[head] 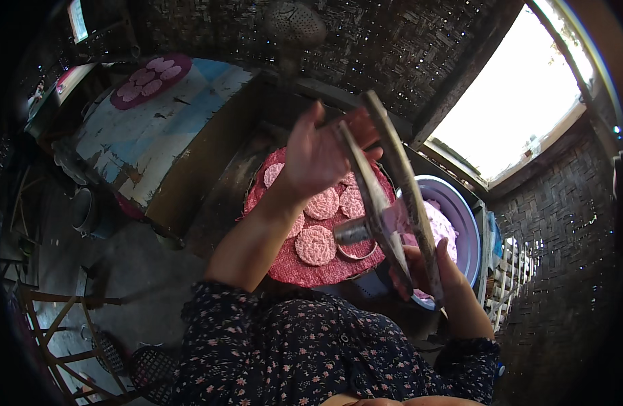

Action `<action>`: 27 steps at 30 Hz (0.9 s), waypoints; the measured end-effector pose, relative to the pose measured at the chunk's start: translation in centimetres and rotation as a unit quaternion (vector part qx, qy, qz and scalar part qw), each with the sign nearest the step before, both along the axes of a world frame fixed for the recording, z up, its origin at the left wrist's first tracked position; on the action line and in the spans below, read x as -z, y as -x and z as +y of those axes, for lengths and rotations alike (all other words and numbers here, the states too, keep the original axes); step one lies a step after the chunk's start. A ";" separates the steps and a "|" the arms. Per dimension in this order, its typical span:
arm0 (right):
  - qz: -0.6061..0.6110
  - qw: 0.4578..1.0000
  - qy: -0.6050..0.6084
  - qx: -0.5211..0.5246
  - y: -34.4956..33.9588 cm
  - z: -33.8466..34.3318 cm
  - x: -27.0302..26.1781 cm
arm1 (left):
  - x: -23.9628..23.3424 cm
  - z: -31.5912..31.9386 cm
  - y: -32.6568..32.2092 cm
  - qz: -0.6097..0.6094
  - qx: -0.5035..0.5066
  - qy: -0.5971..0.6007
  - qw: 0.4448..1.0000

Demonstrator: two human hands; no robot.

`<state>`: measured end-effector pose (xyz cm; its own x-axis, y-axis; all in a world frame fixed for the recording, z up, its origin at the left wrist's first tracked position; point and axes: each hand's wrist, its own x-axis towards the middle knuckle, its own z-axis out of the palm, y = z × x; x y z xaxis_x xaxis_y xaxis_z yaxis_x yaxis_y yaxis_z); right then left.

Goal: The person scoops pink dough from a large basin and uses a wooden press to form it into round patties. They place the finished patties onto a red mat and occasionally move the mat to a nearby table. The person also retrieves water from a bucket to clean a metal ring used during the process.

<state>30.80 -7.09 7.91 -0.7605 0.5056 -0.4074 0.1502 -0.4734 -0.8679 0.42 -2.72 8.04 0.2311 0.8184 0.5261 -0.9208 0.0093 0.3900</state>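
Observation:
My right hand (446, 274) grips the lower end of a two-bar wooden hand press (376, 198). Pink dough (400, 218) shows between its bars, and a metal cylinder (353, 231) juts out to the left. By the upper ends of the bars, my left hand (324, 152) is raised with fingers apart, partly behind one bar; contact there is unclear. Below lies a round tray with a red woven surface (311, 278), bearing several lacy pink discs of pressed strands (316, 245). A thin ring (358, 258) rests on it, beneath the cylinder.
A purple basin (469, 228) of pink dough (443, 228) stands right of the tray. On the worn table (154, 137) at upper left is a magenta mat (119, 105) with more discs. A wooden rack (70, 345) stands at lower left. A bright window (514, 96) opens at right.

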 end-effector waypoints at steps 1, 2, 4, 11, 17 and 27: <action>-0.016 1.000 0.023 -0.005 -0.6 0.2 -0.4 | -0.3 1.4 0.1 -0.145 0.118 0.042 0.982; -0.020 0.999 0.024 -0.007 -0.9 0.5 -0.6 | -0.1 2.6 -0.6 -0.148 0.106 0.019 0.983; 0.022 0.998 0.050 -0.044 -1.3 1.4 -0.8 | 1.2 4.1 -1.8 -0.141 0.065 0.030 0.987; -0.205 0.978 0.019 -0.015 -2.7 4.2 -1.4 | 8.1 6.2 -4.1 -0.203 0.032 0.145 0.968; -0.248 0.966 -0.017 -0.072 -1.9 4.9 -0.9 | 9.6 5.3 -3.8 -0.183 -0.041 0.241 0.952; -0.267 0.959 -0.077 -0.056 2.0 5.1 0.1 | 9.3 5.7 0.4 -0.165 -0.082 0.240 0.953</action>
<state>28.78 -1.99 7.85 -0.5170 0.5180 -0.6814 0.6356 -0.3009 -0.7110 0.00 3.01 -1.23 -0.0343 0.9941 0.1033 -0.9969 -0.0413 0.0666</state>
